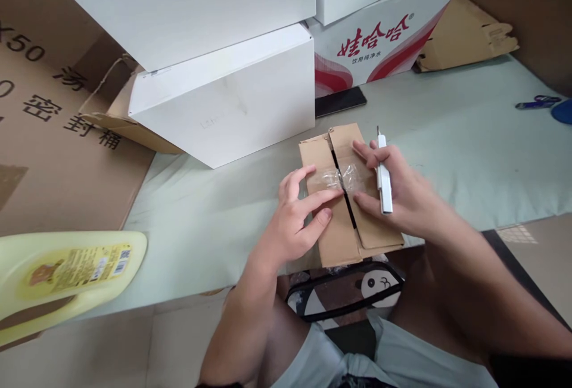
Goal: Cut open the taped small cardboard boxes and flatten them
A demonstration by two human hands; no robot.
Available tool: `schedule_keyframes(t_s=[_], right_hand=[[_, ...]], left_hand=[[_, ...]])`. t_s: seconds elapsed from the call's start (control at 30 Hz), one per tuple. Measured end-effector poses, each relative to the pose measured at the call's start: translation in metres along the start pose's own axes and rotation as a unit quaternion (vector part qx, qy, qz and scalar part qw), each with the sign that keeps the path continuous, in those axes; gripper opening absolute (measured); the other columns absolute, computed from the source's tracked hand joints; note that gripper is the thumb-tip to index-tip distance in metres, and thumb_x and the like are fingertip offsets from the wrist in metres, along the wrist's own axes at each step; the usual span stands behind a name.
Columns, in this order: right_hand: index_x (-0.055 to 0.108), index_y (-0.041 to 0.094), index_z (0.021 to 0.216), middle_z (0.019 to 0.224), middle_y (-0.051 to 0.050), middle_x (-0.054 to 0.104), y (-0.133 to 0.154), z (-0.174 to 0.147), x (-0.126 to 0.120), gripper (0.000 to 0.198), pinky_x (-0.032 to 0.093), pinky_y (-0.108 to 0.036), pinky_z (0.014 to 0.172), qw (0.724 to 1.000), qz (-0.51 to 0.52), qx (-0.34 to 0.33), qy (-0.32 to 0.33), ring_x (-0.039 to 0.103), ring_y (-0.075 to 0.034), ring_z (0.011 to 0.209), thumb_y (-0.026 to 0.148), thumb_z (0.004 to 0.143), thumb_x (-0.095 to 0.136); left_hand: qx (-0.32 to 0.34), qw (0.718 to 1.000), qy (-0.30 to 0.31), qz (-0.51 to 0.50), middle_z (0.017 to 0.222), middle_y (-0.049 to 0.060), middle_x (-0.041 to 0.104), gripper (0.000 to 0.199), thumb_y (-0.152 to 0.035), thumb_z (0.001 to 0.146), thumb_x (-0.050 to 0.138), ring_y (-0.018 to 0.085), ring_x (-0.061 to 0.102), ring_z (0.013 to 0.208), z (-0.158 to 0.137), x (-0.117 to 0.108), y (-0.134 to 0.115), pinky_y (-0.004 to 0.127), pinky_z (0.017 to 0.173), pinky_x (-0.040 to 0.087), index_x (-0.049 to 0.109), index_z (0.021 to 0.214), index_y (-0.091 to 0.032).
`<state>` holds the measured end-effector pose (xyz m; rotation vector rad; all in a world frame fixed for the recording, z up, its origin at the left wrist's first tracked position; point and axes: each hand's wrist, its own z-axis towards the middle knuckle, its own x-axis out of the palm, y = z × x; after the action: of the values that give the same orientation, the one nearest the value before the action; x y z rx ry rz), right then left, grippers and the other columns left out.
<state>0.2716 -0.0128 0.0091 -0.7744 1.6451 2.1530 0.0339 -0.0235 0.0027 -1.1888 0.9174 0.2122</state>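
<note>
A small brown cardboard box [333, 227] lies near the table's front edge, its two top flaps meeting at a dark narrow gap. Crumpled clear tape [342, 178] crosses the middle of that gap. My left hand [297, 221] rests on the left flap with fingers spread, the index fingertip touching the box beside the tape. In my right hand [397, 191] is a slim white utility knife [384, 188], its narrow metal tip pointing away from me. The thumb and fingers of that hand also touch the right flap.
White boxes [232, 96] stand stacked at the back, beside a red-and-white printed carton [379, 48]. A black phone [340, 102] lies before them. Left are a yellow bottle [89, 269] and a large brown carton [53, 155]. Small scissors [538, 102] lie far right.
</note>
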Motion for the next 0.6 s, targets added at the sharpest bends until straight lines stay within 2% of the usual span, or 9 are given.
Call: schedule_keyframes(t_s=[0.1, 0.17, 0.2, 0.27, 0.3, 0.4, 0.5, 0.6], right_hand=[[0.044, 0.028, 0.103, 0.147, -0.017, 0.065, 0.012, -0.009, -0.001, 0.036, 0.057, -0.054, 0.100, 0.996, 0.001, -0.020, -0.092, 0.068, -0.037, 0.131, 0.030, 0.082, 0.074], [0.046, 0.030, 0.101, 0.128, -0.010, 0.075, 0.025, -0.019, -0.001, 0.032, 0.062, -0.046, 0.088, 0.984, 0.056, -0.041, -0.165, 0.078, -0.029, 0.106, 0.028, 0.086, 0.075], [0.048, 0.030, 0.100, 0.115, -0.006, 0.079, 0.031, -0.023, -0.001, 0.028, 0.063, -0.040, 0.079, 0.977, 0.097, -0.052, -0.181, 0.079, -0.024, 0.091, 0.027, 0.089, 0.073], [0.051, 0.030, 0.097, 0.090, 0.000, 0.079, 0.039, -0.029, 0.002, 0.015, 0.060, -0.031, 0.059, 0.971, 0.174, -0.055, -0.155, 0.073, -0.017, 0.065, 0.031, 0.098, 0.066], [0.053, 0.030, 0.096, 0.082, 0.001, 0.077, 0.039, -0.030, 0.005, 0.011, 0.056, -0.028, 0.052, 0.970, 0.201, -0.043, -0.127, 0.070, -0.015, 0.057, 0.035, 0.101, 0.062], [0.060, 0.029, 0.105, 0.075, 0.001, 0.073, 0.031, -0.028, 0.015, 0.023, 0.052, -0.028, 0.045, 0.971, 0.229, 0.025, -0.072, 0.067, -0.016, 0.054, 0.051, 0.104, 0.053], [0.060, 0.027, 0.119, 0.077, -0.002, 0.071, 0.024, -0.026, 0.020, 0.038, 0.050, -0.031, 0.048, 0.978, 0.179, 0.059, -0.088, 0.066, -0.018, 0.057, 0.060, 0.102, 0.051], [0.061, 0.026, 0.109, 0.073, -0.001, 0.066, 0.030, -0.027, 0.017, 0.031, 0.046, -0.031, 0.051, 0.986, 0.110, 0.057, -0.114, 0.060, -0.017, 0.057, 0.054, 0.102, 0.052]], left_hand=[[0.006, 1.000, -0.011, 0.000, 0.163, 0.011, 0.033, 0.037, -0.032, 0.106, 0.048, 0.034, 0.029, 0.156, 0.000, 0.005, -0.004, 0.056, 0.127, 0.033, 0.071, 0.135, -0.030], [0.017, 1.000, -0.020, 0.008, 0.163, 0.012, 0.032, 0.040, -0.032, 0.107, 0.044, 0.034, 0.028, 0.157, 0.000, 0.012, -0.007, 0.057, 0.128, 0.030, 0.069, 0.137, -0.030], [0.021, 0.999, -0.024, 0.013, 0.163, 0.012, 0.031, 0.041, -0.033, 0.108, 0.042, 0.034, 0.028, 0.156, 0.000, 0.015, -0.009, 0.057, 0.128, 0.029, 0.068, 0.138, -0.030], [0.022, 0.999, -0.029, 0.021, 0.165, 0.013, 0.029, 0.042, -0.033, 0.109, 0.038, 0.034, 0.028, 0.157, 0.000, 0.019, -0.011, 0.058, 0.129, 0.027, 0.068, 0.138, -0.029], [0.020, 0.999, -0.029, 0.025, 0.165, 0.013, 0.029, 0.043, -0.034, 0.109, 0.037, 0.034, 0.027, 0.157, 0.000, 0.019, -0.012, 0.058, 0.129, 0.027, 0.068, 0.139, -0.029], [0.007, 0.999, -0.003, 0.036, 0.167, 0.012, 0.030, 0.045, -0.036, 0.110, 0.033, 0.034, 0.022, 0.160, -0.003, 0.014, -0.013, 0.060, 0.130, 0.023, 0.065, 0.142, -0.031], [-0.029, 0.997, 0.048, 0.047, 0.174, 0.005, 0.021, 0.047, -0.044, 0.110, 0.032, 0.036, 0.012, 0.164, -0.009, 0.004, -0.014, 0.064, 0.131, 0.021, 0.058, 0.149, -0.040], [-0.068, 0.993, 0.077, 0.053, 0.177, -0.002, 0.011, 0.047, -0.050, 0.110, 0.032, 0.038, 0.006, 0.165, -0.013, -0.003, -0.019, 0.066, 0.130, 0.022, 0.052, 0.152, -0.048]])
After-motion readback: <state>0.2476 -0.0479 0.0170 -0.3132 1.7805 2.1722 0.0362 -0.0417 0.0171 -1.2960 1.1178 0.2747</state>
